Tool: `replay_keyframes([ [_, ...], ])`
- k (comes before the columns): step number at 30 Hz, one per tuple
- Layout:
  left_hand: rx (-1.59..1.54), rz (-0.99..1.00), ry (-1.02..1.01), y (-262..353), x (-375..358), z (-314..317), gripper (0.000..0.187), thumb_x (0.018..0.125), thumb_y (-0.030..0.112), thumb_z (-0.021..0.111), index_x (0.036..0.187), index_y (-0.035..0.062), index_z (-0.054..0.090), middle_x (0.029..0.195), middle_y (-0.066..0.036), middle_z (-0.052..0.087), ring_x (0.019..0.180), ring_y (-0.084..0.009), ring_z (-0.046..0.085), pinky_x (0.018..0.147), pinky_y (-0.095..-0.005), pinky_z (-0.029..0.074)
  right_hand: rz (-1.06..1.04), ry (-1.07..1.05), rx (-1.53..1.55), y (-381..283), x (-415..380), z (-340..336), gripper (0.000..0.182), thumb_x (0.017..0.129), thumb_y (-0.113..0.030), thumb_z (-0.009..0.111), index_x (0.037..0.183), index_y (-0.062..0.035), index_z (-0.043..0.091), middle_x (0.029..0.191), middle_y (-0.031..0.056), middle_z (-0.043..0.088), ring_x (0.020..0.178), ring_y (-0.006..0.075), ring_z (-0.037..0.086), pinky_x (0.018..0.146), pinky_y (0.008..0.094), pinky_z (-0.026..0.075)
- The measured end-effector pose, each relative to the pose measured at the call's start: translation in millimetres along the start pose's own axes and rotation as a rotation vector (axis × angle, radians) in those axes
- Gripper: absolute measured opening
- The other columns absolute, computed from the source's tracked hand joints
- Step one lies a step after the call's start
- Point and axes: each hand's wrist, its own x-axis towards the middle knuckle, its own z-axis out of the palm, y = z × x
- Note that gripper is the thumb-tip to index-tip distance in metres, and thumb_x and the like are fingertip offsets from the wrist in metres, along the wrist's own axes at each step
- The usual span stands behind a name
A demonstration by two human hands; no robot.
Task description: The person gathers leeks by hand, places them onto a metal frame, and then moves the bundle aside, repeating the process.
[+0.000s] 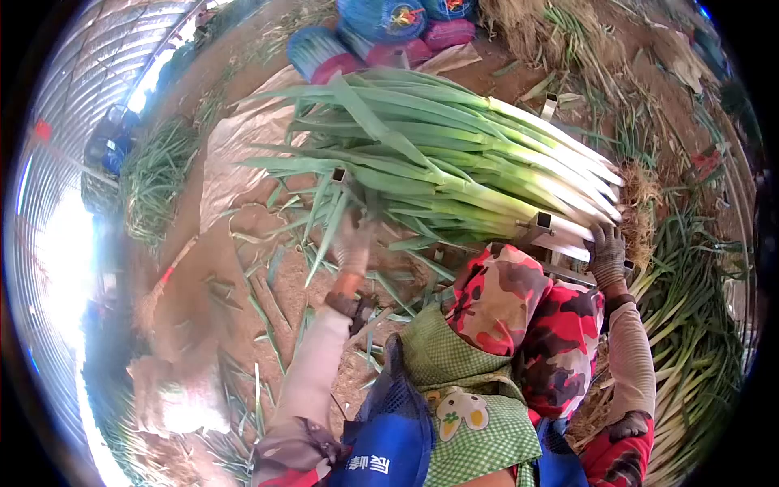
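Note:
A thick bundle of large green onions [479, 154] lies across a metal stand [542, 231], leaves to the left, white stems and roots to the right. My right hand [607, 258], in a grey knit glove, is at the root end of the nearest stem, with its fingers curled over it. Below the leaves on the left, my left hand [353, 239] is smeared by motion beside an upright post of the stand. Its fingers cannot be made out, nor whether it touches the leaves.
Wrapped blue and pink bundles [381, 32] sit at the back. More green onions [690, 341] are heaped along the right, with another pile [158, 178] at the left. A pale sheet [243, 158] and loose leaves cover parts of the soil. A white bundle [182, 398] lies lower left.

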Motion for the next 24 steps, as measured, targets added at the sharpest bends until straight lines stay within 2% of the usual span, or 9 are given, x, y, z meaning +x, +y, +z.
replay_keyframes([
  [6,-0.353,-0.105,-0.2,-146,81,36,0.069,0.074,0.023,0.078,0.129,-0.0014,0.046,0.107,-0.015,0.063,0.096,-0.0253,0.058,0.084,-0.0339,0.047,0.009,0.017,-0.007,-2,-1,-2,0.036,0.076,-0.023,0.067,0.108,-0.0088,0.058,0.109,0.0146,0.054,0.103,0.0354,0.051,0.084,0.048,0.042],
  [9,-0.26,-0.197,-0.387,0,11,-1,0.051,0.081,0.019,0.07,0.124,-0.0008,0.05,0.109,-0.015,0.062,0.099,-0.0242,0.058,0.085,-0.0395,0.047,0.001,0.013,-0.022,-2,-1,-2,0.037,0.078,-0.026,0.065,0.11,-0.0094,0.057,0.109,0.0141,0.054,0.103,0.0353,0.05,0.084,0.0478,0.042],
  [11,-0.369,-0.368,-0.414,-8,9,7,0.041,0.084,0.015,0.065,0.12,-0.0012,0.053,0.108,-0.015,0.062,0.094,-0.0225,0.06,0.081,-0.0409,0.05,-0.024,0.032,0.007,0,-1,-3,0.037,0.078,-0.025,0.065,0.11,-0.0097,0.056,0.109,0.0143,0.053,0.103,0.0354,0.05,0.084,0.0477,0.042],
  [14,-0.678,-0.221,-0.333,-3,1,10,0.033,0.087,0.017,0.063,0.116,0.0044,0.057,0.096,-0.005,0.065,0.081,-0.0194,0.061,0.065,-0.0406,0.05,-0.035,0.027,0.013,4,-2,-3,0.038,0.078,-0.022,0.065,0.112,-0.0086,0.054,0.11,0.0161,0.052,0.102,0.0364,0.05,0.082,0.0481,0.043],
  [16,-0.167,-0.067,-0.33,24,9,-26,0.027,0.088,0.027,0.062,0.104,0.0052,0.063,0.071,-0.007,0.062,0.06,-0.0214,0.056,0.057,-0.038,0.047,-0.038,0.006,0.032,3,-2,-3,0.039,0.078,-0.018,0.065,0.113,-0.0075,0.053,0.113,0.0169,0.052,0.103,0.0373,0.05,0.084,0.0482,0.043],
  [18,0.702,0.393,-0.18,108,11,-66,0.034,0.09,0.041,0.057,0.097,0.0082,0.065,0.069,-0.016,0.062,0.057,-0.0304,0.058,0.056,-0.0431,0.045,-0.029,0.004,0.037,3,-2,-3,0.04,0.078,-0.019,0.065,0.113,-0.0072,0.053,0.113,0.0166,0.052,0.103,0.037,0.05,0.084,0.0478,0.043],
  [20,0.894,0.558,-0.327,177,24,-92,0.043,0.09,0.05,0.05,0.095,0.0107,0.067,0.077,-0.021,0.062,0.065,-0.038,0.06,0.061,-0.0461,0.046,-0.038,0.032,0.037,2,-1,-5,0.037,0.078,-0.021,0.065,0.111,-0.008,0.054,0.11,0.0157,0.053,0.1,0.0365,0.051,0.081,0.0475,0.044],
  [22,1.003,0.684,-0.233,185,63,-93,0.024,0.08,0.029,0.062,0.092,0.0088,0.069,0.083,-0.016,0.066,0.073,-0.035,0.062,0.069,-0.0404,0.05,-0.027,0.035,0.058,1,1,-8,0.036,0.078,-0.022,0.066,0.109,-0.0088,0.055,0.109,0.0148,0.053,0.099,0.0359,0.051,0.081,0.0465,0.045],
  [24,0.974,0.766,-0.391,191,117,-92,0.027,0.078,0.028,0.063,0.092,0.0065,0.07,0.09,-0.017,0.067,0.085,-0.0335,0.063,0.077,-0.0409,0.049,-0.004,0.034,0.085,1,0,-8,0.034,0.078,-0.023,0.066,0.108,-0.0095,0.056,0.109,0.0138,0.054,0.101,0.0354,0.051,0.082,0.0459,0.046],
])
